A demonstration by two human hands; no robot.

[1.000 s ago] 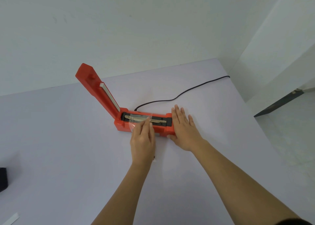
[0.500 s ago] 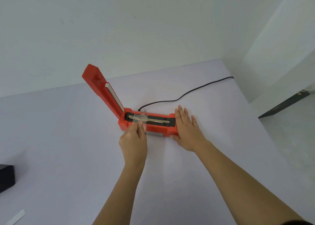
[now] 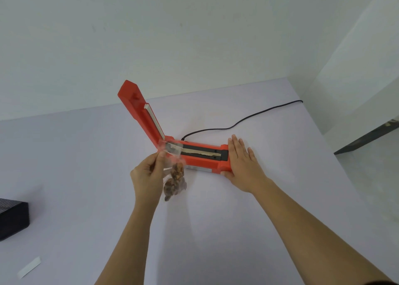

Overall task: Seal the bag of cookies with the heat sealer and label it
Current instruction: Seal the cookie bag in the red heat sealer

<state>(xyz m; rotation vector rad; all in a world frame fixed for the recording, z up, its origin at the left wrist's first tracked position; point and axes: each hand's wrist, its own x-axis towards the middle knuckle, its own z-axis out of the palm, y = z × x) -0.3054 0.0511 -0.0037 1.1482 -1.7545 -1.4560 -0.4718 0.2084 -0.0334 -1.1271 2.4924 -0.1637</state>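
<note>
Nearest to me, low on the left, a white label strip (image 3: pixel 29 267) is lying on the table (image 3: pixel 216 230), with a black box (image 3: pixel 13 219) just beyond it at the edge of my view. Both are sitting well apart from the work, so the labelling is not yet begun.

Further out, my left hand (image 3: pixel 149 177) is pinching the top of the clear bag of cookies (image 3: pixel 174 181) between thumb and fingertips, and the cookies are hanging below the pinch, close over the table. The bag's mouth is reaching toward the near end of the sealing strip (image 3: pixel 200 153), by the hinge; whether it is lying flat there, I cannot tell through the blur.

My right hand (image 3: pixel 241 166) is lying spread and flat against the far end of the orange heat sealer (image 3: pixel 203 163), steadying the base, gripping nothing.

The lid (image 3: pixel 140 114) is standing raised, tilted away, and the black cord (image 3: pixel 241 120) is trailing off to the table's far corner.

I am judging this as the positioning step. Next I am wanting the bag's mouth smooth and square across the strip, then the lid pressed down.
</note>
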